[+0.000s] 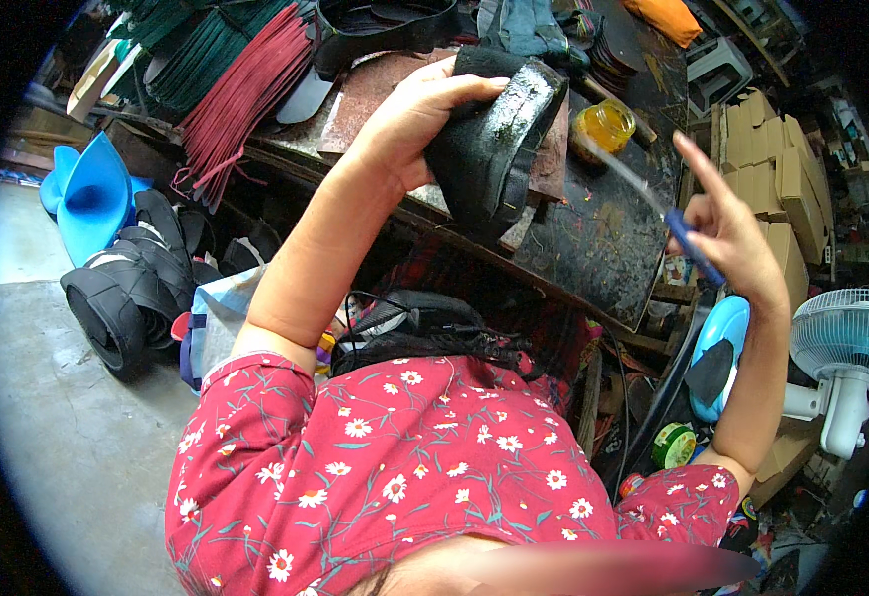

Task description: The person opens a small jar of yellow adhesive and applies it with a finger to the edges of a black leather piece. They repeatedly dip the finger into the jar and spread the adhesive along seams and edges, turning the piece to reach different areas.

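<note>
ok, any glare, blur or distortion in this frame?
Head view: glare on the glossy black piece in the left hand; head view: blue-handled tool in the right hand blurs toward its tip; head view: fisheye circle leaves black corners, floor at left bright.

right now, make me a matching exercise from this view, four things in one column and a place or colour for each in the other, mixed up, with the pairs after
Things:
1. glass jar
2. black curved piece
3. fan
4. blue-handled tool

Places and colours:
a. held in the right hand
b. white, at the far right of the picture
c. held in the left hand
d. on the dark table, with yellow-orange contents

Pairs: 1-d, 2-c, 3-b, 4-a
</note>
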`<state>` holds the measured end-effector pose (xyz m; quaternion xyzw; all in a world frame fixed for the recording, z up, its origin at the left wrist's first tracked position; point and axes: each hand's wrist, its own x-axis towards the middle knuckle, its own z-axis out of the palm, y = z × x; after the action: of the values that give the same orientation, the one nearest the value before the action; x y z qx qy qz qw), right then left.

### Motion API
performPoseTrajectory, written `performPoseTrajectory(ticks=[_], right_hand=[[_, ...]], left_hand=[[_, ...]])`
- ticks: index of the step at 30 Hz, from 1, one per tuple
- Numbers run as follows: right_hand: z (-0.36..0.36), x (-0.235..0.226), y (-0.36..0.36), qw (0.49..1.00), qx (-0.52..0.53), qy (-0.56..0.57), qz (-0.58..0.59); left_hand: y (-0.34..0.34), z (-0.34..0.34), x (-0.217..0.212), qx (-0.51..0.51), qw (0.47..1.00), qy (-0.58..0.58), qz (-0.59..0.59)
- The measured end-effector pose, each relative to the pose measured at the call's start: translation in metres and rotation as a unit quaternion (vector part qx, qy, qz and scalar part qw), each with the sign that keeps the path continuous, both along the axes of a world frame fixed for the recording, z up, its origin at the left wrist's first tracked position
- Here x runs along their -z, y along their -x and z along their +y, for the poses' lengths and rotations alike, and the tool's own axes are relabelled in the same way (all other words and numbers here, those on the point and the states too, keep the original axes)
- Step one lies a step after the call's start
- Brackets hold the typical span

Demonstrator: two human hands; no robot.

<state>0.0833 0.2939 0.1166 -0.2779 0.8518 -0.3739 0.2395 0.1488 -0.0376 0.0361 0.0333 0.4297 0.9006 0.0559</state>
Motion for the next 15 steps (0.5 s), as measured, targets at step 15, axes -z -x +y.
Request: performPoseTrajectory(ticks=[15], right_hand=[[0.004, 0.053, 0.005, 0.932, -0.071, -0.280, 0.218]], left_hand=[[-0.003, 0.011, -0.011, 0.014, 0.992, 0.102, 0.069]])
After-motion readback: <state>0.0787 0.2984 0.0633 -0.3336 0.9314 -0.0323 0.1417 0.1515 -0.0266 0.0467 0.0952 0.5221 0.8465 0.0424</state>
